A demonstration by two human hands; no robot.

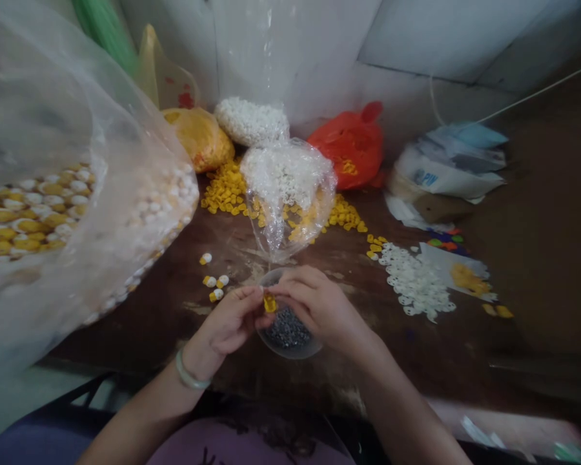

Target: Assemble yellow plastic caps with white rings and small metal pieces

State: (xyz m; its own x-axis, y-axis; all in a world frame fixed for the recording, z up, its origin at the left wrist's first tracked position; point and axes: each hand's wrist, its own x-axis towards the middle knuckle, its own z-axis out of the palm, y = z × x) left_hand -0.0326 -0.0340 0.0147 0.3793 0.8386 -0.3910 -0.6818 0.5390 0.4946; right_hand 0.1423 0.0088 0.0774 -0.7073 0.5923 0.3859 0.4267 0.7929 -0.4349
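Note:
Between both hands, over a round bowl (290, 352) of small dark metallic bits, is a small yellow plastic piece (270, 302). My left hand (237, 316), with a pale bangle at its wrist, pinches the piece from the left. My right hand (314, 300) has its fingers bent together against the piece's upper right side; what its fingertips hold, if anything, is hidden. Left of the bowl lie several small yellow-and-white pieces (216, 294). Behind the bowl, a clear plastic bag (288, 187) of white pieces rests on a spread of loose yellow pieces (225, 187).
A large clear bag (140, 161) of yellow-and-white pieces fills the left side. At the back stand a yellow bag (201, 139), a white-filled bag (252, 121) and a red bag (351, 145). Flat white pieces (411, 281) lie at right, near stacked packets (445, 171).

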